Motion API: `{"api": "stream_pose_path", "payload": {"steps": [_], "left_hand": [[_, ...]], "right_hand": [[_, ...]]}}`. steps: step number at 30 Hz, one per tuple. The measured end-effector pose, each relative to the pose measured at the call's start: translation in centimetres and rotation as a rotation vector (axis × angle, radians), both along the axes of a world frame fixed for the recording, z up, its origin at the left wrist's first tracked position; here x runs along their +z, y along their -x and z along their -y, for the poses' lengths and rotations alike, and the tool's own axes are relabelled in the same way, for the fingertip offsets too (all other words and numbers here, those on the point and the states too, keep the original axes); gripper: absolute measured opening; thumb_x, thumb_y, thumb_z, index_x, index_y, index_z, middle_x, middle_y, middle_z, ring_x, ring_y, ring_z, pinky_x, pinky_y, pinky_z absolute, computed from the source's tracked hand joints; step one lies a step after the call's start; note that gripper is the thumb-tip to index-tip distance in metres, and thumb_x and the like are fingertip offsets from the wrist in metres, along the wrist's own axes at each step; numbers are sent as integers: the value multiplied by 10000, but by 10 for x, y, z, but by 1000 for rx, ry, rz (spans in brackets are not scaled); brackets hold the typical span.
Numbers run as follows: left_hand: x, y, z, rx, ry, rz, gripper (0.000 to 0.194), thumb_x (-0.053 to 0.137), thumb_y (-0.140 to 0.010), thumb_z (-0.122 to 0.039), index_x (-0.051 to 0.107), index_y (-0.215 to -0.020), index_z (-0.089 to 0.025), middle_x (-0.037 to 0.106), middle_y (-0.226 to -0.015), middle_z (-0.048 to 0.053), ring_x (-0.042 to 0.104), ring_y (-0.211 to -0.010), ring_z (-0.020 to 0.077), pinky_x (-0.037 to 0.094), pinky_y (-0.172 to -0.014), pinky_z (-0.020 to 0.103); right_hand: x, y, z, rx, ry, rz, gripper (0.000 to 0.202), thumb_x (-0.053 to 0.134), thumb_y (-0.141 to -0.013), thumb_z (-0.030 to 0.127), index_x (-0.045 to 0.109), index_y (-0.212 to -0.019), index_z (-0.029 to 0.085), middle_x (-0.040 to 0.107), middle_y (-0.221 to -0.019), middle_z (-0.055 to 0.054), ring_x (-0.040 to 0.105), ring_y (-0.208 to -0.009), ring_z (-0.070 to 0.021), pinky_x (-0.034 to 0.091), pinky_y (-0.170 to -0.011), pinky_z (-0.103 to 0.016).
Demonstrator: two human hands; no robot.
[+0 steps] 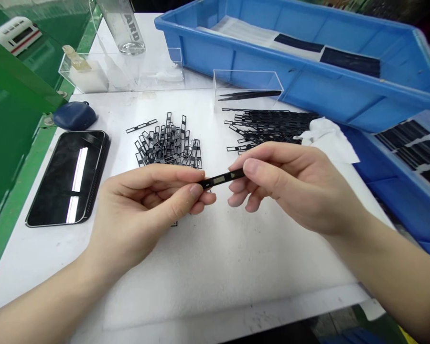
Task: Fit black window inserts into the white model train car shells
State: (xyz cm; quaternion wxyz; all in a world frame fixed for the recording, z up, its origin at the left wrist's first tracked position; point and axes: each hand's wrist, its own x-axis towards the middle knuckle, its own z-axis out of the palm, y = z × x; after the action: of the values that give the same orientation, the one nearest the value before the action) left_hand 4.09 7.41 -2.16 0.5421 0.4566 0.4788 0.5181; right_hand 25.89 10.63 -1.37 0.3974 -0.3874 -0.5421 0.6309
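Note:
Between my two hands is a narrow black strip (220, 180) with small windows cut in it, held slightly tilted above the white table. My left hand (154, 205) pinches its left end between thumb and fingers. At the other end, the thumb and forefinger of my right hand (290, 184) close on it, the other fingers curled below. Behind my left hand lies a loose pile of small black frames (168, 141). Beyond my right hand, a stack of longer black strips (268, 125) lies in rough rows, partly hidden by a crumpled white tissue (329, 138).
A smartphone (68, 179) and a dark blue rounded object (74, 115) lie at the left. Behind are clear acrylic trays, one holding black tweezers (249, 95), and a clear bottle (123, 28). A large blue bin (229, 57) with packed strips borders the back; another blue bin (390, 186) stands right.

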Motion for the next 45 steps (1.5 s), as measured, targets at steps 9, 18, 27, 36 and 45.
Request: {"api": "stream_pose_path", "payload": {"steps": [9,18,27,36,45], "left_hand": [[1,0,-1,5,22,-16,169,845,-823,-97,858,-844,-264,838,-724,-35,840,-723,175,672,-675,129],[3,-2,1,29,40,-10,177,836,-839,-88,859,-837,-264,845,-743,-40,841,-735,169,672,-672,114],[1,-1,0,46,-8,-8,186,838,-839,-70,857,-834,-255,849,-756,-22,839,-714,169,678,-669,119],[7,-4,13,178,-227,-272,244,831,-859,-93,830,-914,-331,850,-885,-76,825,-734,163,749,-705,274],[12,-1,29,212,-281,-455,272,849,-828,-131,799,-925,-380,845,-988,-119,813,-784,163,748,-740,311]], "right_hand": [[2,3,3,-74,-100,113,148,752,-978,285,786,-861,203,791,-732,27,783,-636,-103,636,-537,-117],[2,2,1,-83,-142,172,146,780,-954,314,788,-861,202,793,-740,25,790,-652,-115,649,-559,-130],[-2,0,3,-65,-189,154,146,753,-976,320,812,-895,214,810,-759,-2,799,-654,-148,675,-559,-180],[6,-1,6,-28,-255,42,192,889,-810,143,835,-975,226,843,-860,-2,827,-770,-176,697,-634,-200],[2,-1,5,-67,-454,104,151,864,-838,163,842,-956,256,840,-896,9,801,-751,-157,674,-613,-225]]}}
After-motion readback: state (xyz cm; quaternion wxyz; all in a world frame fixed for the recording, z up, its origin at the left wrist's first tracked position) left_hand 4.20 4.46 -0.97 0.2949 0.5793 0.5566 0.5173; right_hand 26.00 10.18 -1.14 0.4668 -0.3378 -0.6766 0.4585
